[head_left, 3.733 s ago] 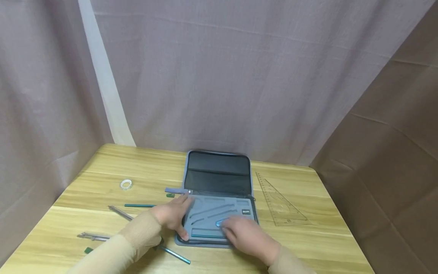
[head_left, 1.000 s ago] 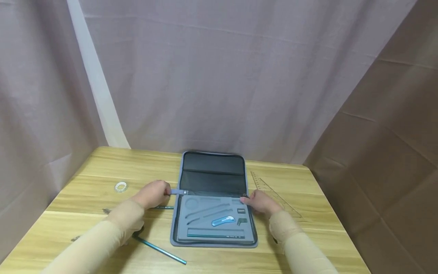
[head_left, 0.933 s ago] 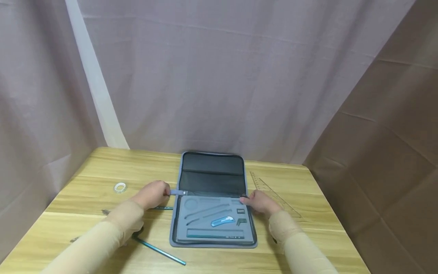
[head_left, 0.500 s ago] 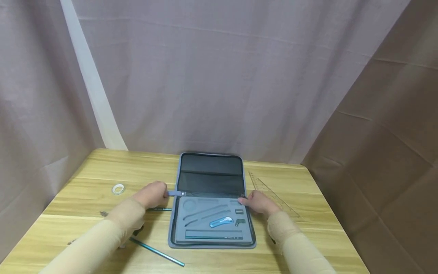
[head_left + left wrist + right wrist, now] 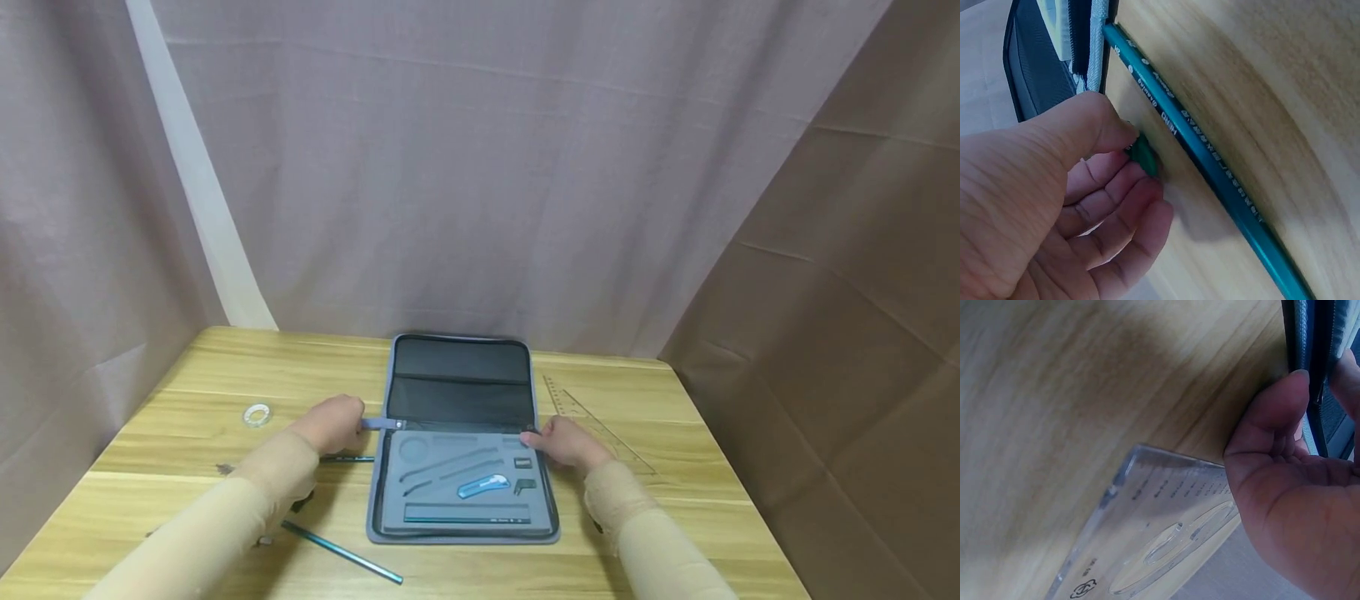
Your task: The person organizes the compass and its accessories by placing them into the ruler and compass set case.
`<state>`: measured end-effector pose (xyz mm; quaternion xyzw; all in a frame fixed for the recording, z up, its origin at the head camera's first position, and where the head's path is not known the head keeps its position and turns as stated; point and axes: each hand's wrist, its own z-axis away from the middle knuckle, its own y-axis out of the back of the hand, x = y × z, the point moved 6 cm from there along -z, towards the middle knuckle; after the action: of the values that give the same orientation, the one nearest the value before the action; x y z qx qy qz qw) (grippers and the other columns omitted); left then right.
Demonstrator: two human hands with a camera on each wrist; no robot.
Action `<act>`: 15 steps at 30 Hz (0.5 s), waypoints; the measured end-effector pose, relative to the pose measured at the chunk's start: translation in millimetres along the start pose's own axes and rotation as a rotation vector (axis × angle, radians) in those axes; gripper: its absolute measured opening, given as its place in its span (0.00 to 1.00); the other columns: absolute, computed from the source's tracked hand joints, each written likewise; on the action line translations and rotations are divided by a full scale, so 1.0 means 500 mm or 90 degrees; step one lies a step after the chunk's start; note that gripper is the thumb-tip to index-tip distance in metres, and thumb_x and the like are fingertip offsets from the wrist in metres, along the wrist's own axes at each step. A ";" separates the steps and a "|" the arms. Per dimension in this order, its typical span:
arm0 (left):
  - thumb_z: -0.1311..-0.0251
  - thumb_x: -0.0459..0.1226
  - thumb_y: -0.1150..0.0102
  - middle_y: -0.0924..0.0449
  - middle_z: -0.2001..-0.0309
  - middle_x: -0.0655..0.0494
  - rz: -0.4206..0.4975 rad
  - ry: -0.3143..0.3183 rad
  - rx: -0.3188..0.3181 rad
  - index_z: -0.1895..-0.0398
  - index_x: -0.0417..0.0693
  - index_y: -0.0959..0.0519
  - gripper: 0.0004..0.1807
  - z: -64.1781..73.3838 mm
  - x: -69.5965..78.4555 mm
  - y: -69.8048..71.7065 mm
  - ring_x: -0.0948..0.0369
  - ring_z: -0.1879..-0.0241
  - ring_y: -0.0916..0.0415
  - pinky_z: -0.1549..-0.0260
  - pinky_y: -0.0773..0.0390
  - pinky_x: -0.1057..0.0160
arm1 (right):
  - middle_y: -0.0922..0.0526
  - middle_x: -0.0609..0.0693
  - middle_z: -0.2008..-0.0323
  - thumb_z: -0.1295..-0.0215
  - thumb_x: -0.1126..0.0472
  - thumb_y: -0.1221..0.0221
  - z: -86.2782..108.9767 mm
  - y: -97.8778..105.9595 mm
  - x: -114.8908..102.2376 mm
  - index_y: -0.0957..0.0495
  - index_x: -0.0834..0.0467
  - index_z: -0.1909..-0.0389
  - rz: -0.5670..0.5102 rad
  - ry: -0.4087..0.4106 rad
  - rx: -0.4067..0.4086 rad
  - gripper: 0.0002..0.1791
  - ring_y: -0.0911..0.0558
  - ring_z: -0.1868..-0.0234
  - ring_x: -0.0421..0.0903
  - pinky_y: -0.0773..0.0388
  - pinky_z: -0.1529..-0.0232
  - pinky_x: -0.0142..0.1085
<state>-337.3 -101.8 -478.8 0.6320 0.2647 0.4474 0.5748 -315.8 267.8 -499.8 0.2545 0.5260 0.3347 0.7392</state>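
A grey-blue zip case [image 5: 462, 534] lies unfolded on the table, with a foam insert of shaped recesses. In it sit a blue utility knife [image 5: 483, 487], a pencil sharpener [image 5: 522, 463], a small dark angular piece [image 5: 524, 487] and a pencil [image 5: 467, 521]. My left hand [image 5: 332, 423] pinches the end of the case's strap [image 5: 381, 424]; the fingertip contact is partly hidden. Right by those fingers is a small green object [image 5: 1144, 156]. At the right hinge corner, my right hand [image 5: 568, 442] grips the case's zipped edge [image 5: 1316, 381] between thumb and fingers.
A dark green pencil [image 5: 1200, 159] lies below my left hand, a teal pencil [image 5: 343, 552] nearer me. Metal tools [image 5: 224, 469] are mostly hidden by the left sleeve. A clear ring [image 5: 257, 415] lies at left, a transparent set square [image 5: 596, 425] at right.
My right hand has left the utility knife in its recess and moved to the right hinge corner. My left hand went from the case's left side to the strap. Both have since stayed nearly still.
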 end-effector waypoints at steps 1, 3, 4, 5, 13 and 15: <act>0.55 0.28 0.39 0.40 0.89 0.62 -0.003 0.005 0.001 0.90 0.51 0.34 0.16 0.000 -0.001 0.001 0.63 0.86 0.44 0.85 0.36 0.64 | 0.29 0.50 0.80 0.38 0.44 0.38 -0.001 0.000 0.001 0.32 0.59 0.71 -0.006 -0.005 -0.001 0.23 0.32 0.80 0.45 0.33 0.79 0.36; 0.55 0.29 0.39 0.38 0.89 0.61 -0.004 0.012 0.002 0.89 0.50 0.32 0.14 0.001 -0.001 0.003 0.63 0.86 0.43 0.85 0.35 0.64 | 0.28 0.51 0.80 0.38 0.44 0.37 -0.003 0.000 0.004 0.32 0.59 0.71 -0.009 -0.011 0.000 0.23 0.31 0.80 0.46 0.33 0.79 0.36; 0.56 0.29 0.39 0.38 0.89 0.61 -0.006 0.012 0.002 0.89 0.50 0.32 0.14 0.001 0.000 0.004 0.62 0.86 0.43 0.86 0.35 0.64 | 0.28 0.51 0.80 0.38 0.44 0.37 -0.003 0.000 0.004 0.32 0.59 0.71 -0.010 -0.013 0.001 0.23 0.31 0.80 0.46 0.32 0.79 0.36; 0.56 0.30 0.39 0.38 0.89 0.61 -0.009 0.013 0.000 0.89 0.50 0.32 0.14 0.001 0.001 0.004 0.62 0.86 0.42 0.85 0.35 0.63 | 0.28 0.51 0.80 0.38 0.44 0.37 -0.004 0.000 0.005 0.31 0.60 0.71 -0.010 -0.016 0.001 0.23 0.31 0.80 0.46 0.32 0.79 0.36; 0.57 0.30 0.38 0.34 0.85 0.61 0.023 0.001 -0.012 0.85 0.50 0.29 0.11 0.008 0.012 0.013 0.62 0.83 0.39 0.83 0.34 0.63 | 0.27 0.52 0.77 0.39 0.44 0.37 0.000 0.002 -0.001 0.31 0.60 0.69 -0.007 -0.010 0.003 0.23 0.30 0.78 0.47 0.31 0.77 0.37; 0.59 0.29 0.38 0.34 0.85 0.62 0.037 -0.015 -0.006 0.86 0.51 0.29 0.11 0.009 0.019 0.017 0.62 0.83 0.40 0.83 0.35 0.64 | 0.27 0.52 0.77 0.38 0.44 0.38 0.002 0.001 -0.002 0.31 0.60 0.69 -0.002 -0.008 0.003 0.23 0.29 0.77 0.47 0.31 0.77 0.36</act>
<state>-330.6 -97.5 -468.0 0.6419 0.2375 0.4579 0.5674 -315.3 267.3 -498.3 0.2574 0.5223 0.3308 0.7427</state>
